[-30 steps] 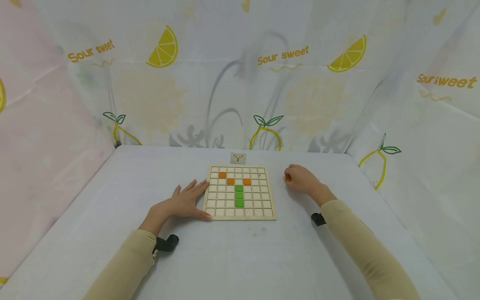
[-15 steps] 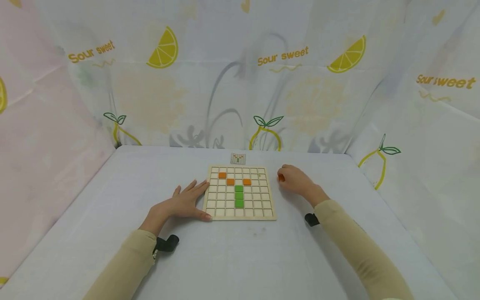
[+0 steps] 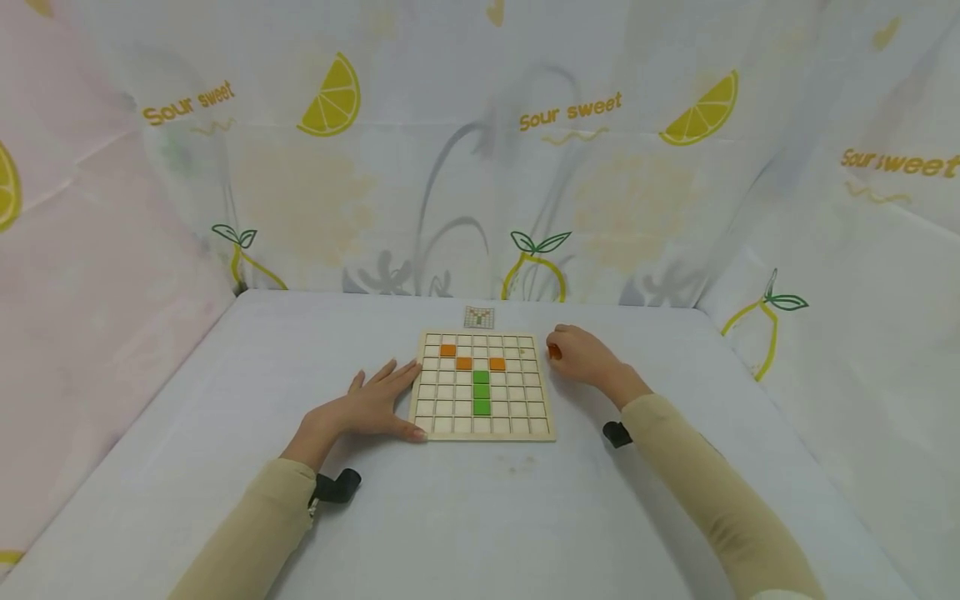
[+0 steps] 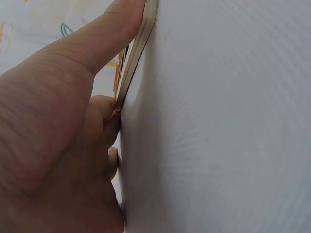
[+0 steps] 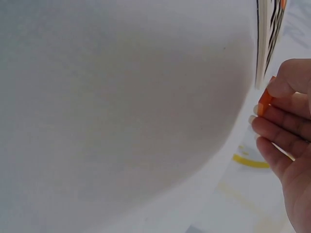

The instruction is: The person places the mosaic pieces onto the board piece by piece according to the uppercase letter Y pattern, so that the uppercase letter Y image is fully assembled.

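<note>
A pale wooden grid board [image 3: 517,437] lies flat on the table. Three green tiles [image 3: 482,392] form a column near its middle, and three orange tiles [image 3: 464,364] sit in cells above them. Along the board's left edge rests my left hand [image 3: 363,408], fingers spread and straight, the thumb at the near corner. The left wrist view shows that thumb [image 4: 112,31] against the board's side. Just off the board's right edge, my right hand [image 3: 585,358] pinches another orange tile [image 5: 265,101] between thumb and fingers.
Behind the board lies a small printed card [image 3: 479,317] with a coloured grid pattern. A white cloth [image 3: 480,533] covers the table, and fabric walls with lemon prints [image 3: 330,96] stand at the back and sides.
My right hand has moved left with the orange tile, closer to the board's right edge. The left hand and the tiles on the board stay in place.
</note>
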